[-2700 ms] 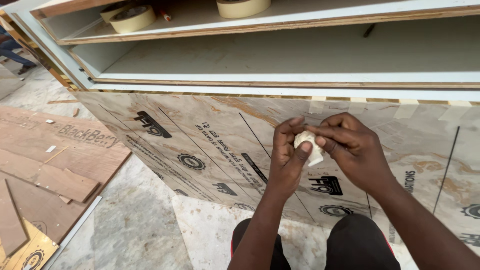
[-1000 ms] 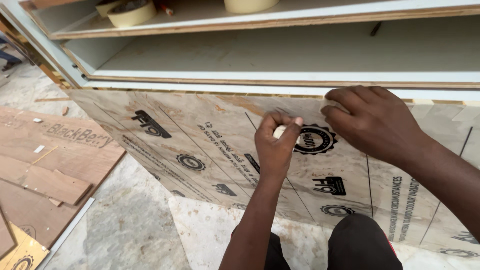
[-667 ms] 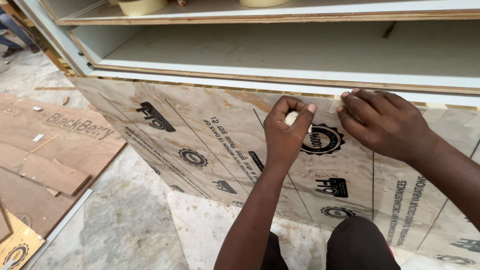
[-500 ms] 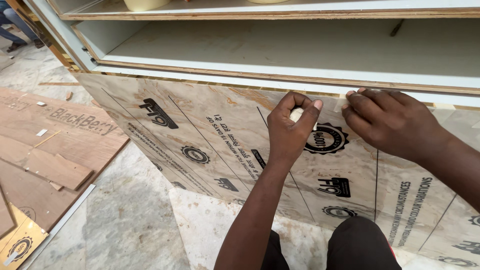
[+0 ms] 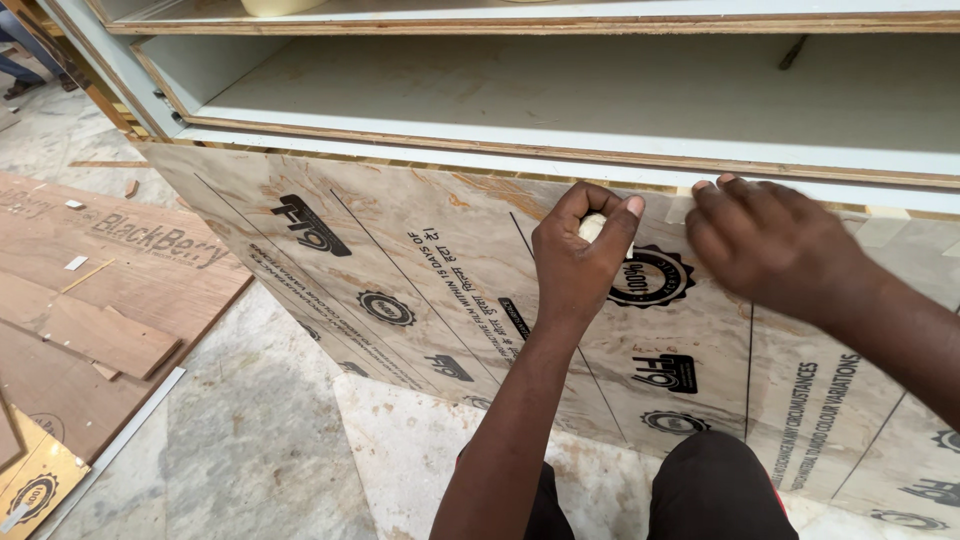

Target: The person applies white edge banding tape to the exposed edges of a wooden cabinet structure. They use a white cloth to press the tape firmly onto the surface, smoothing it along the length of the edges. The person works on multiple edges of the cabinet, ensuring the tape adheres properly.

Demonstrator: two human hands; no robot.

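My left hand (image 5: 575,270) is raised in front of a printed plywood panel (image 5: 420,290) that leans against a cabinet. Its thumb and fingers are pinched on a small pale wad of masking tape (image 5: 592,226). My right hand (image 5: 770,245) is just to its right and slightly blurred. Its fingertips rest on the panel's top edge, beside a pale strip of tape (image 5: 680,206), and it holds nothing. My knees in dark trousers (image 5: 715,480) show at the bottom.
The pale cabinet has an open lower shelf (image 5: 560,95) with a dark screw (image 5: 790,52) lying on it, and a tape roll (image 5: 280,6) above. Plywood sheets and offcuts (image 5: 100,300) lie on the marble floor (image 5: 260,440) to the left. Another person's feet (image 5: 25,70) show top left.
Both hands held the pale tape together low on the panel. They have parted: the left keeps the tape and has risen, and the right has moved to the panel's top edge.
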